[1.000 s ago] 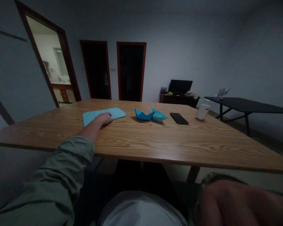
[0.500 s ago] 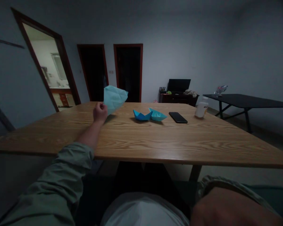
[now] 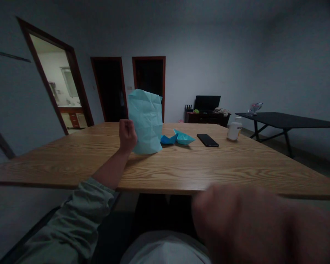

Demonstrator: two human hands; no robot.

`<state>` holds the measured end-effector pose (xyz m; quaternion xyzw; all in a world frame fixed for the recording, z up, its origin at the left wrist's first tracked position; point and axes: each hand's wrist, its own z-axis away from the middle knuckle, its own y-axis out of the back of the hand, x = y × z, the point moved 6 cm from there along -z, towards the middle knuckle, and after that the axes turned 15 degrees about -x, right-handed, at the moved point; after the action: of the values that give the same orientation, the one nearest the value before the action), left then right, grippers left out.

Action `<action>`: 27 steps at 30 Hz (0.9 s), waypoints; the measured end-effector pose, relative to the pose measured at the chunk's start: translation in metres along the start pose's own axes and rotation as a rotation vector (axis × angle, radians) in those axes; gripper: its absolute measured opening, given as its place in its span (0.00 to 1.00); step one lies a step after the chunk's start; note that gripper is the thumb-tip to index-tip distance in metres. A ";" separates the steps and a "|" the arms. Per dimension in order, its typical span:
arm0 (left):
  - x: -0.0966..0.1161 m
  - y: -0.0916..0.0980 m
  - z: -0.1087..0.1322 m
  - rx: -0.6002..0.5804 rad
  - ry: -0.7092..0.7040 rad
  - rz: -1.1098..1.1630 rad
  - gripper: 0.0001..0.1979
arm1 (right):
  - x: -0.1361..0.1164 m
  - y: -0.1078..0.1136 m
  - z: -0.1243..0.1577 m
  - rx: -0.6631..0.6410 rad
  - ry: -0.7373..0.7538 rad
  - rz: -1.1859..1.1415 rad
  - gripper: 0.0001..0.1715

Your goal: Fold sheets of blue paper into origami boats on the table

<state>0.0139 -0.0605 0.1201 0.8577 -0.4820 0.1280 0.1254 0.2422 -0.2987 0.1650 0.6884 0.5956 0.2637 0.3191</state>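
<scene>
My left hand (image 3: pixel 128 135) is closed on the left edge of a creased, pale blue sheet of paper (image 3: pixel 147 121), held upright above the wooden table. Just behind the sheet's lower right edge lies a folded darker blue paper boat (image 3: pixel 169 139), partly hidden by it. A lighter turquoise paper boat (image 3: pixel 184 138) sits touching or very near it on the right. Close to the camera at lower right looms my right hand (image 3: pixel 253 223), large and blurred, apart from the paper. Its fingers do not show clearly.
On the wooden table (image 3: pixel 165 170) a black phone (image 3: pixel 207 140) lies right of the boats, with a white bottle (image 3: pixel 234 129) beyond it. A black table (image 3: pixel 280 120) stands farther right. The near table edge runs across in front of me.
My left hand has brought the sheet rightward, and it now faces me more broadly, covering part of the darker boat. My right hand has risen and come further into view.
</scene>
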 end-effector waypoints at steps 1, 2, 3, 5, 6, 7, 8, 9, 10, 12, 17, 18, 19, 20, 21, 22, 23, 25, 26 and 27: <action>0.012 -0.002 -0.004 -0.042 -0.041 -0.003 0.16 | 0.012 0.002 -0.007 0.011 -0.009 0.019 0.22; 0.026 -0.003 -0.010 -0.082 -0.086 -0.017 0.16 | 0.029 0.004 -0.013 0.031 -0.046 0.084 0.22; 0.040 -0.004 -0.016 -0.122 -0.125 -0.039 0.16 | 0.049 0.007 -0.018 0.076 -0.095 0.168 0.24; 0.072 -0.003 -0.029 -0.173 -0.229 -0.068 0.15 | 0.093 0.009 -0.026 0.112 -0.238 0.297 0.34; 0.087 -0.004 -0.035 -0.197 -0.284 -0.066 0.16 | 0.112 0.007 -0.029 0.097 -0.306 0.329 0.40; 0.101 -0.005 -0.039 -0.224 -0.334 -0.049 0.16 | 0.128 0.003 -0.032 0.074 -0.354 0.337 0.45; 0.112 -0.008 -0.044 -0.265 -0.361 -0.028 0.17 | 0.138 -0.002 -0.033 0.058 -0.380 0.321 0.48; 0.121 -0.012 -0.047 -0.310 -0.374 -0.006 0.17 | 0.144 -0.008 -0.034 0.036 -0.394 0.288 0.48; 0.127 -0.017 -0.049 -0.349 -0.366 0.019 0.18 | 0.146 -0.014 -0.035 0.019 -0.399 0.243 0.45; 0.132 -0.027 -0.052 -0.421 -0.317 0.063 0.19 | 0.145 -0.023 -0.036 0.005 -0.398 0.140 0.34; 0.129 -0.040 -0.060 -0.472 -0.220 0.139 0.18 | 0.159 -0.033 -0.028 0.018 -0.482 -0.061 0.15; 0.125 -0.039 -0.063 -0.452 -0.201 0.150 0.18 | 0.169 -0.033 -0.024 0.026 -0.510 -0.114 0.16; 0.119 -0.037 -0.065 -0.428 -0.171 0.165 0.18 | 0.181 -0.033 -0.018 0.049 -0.540 -0.178 0.18; 0.110 -0.035 -0.066 -0.401 -0.125 0.185 0.20 | 0.195 -0.031 -0.012 0.099 -0.569 -0.255 0.20; 0.099 -0.035 -0.065 -0.381 -0.061 0.217 0.22 | 0.210 -0.027 -0.003 0.196 -0.594 -0.350 0.20; 0.085 -0.036 -0.062 -0.373 0.022 0.266 0.26 | 0.225 -0.024 0.006 0.304 -0.617 -0.436 0.21; 0.068 -0.039 -0.057 -0.381 0.121 0.333 0.30 | 0.240 -0.022 0.016 0.394 -0.638 -0.497 0.22; 0.032 -0.059 -0.034 -0.538 0.370 0.539 0.32 | 0.263 -0.021 0.033 0.498 -0.678 -0.532 0.23; 0.018 -0.074 -0.017 -0.698 0.504 0.670 0.31 | 0.271 -0.022 0.039 0.525 -0.706 -0.528 0.23; 0.008 -0.086 -0.001 -0.825 0.605 0.788 0.30 | 0.278 -0.025 0.045 0.532 -0.739 -0.520 0.24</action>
<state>0.0915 -0.0232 0.1154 0.4239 -0.7137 0.2048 0.5187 0.3011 -0.0277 0.1120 0.6223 0.6408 -0.2450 0.3770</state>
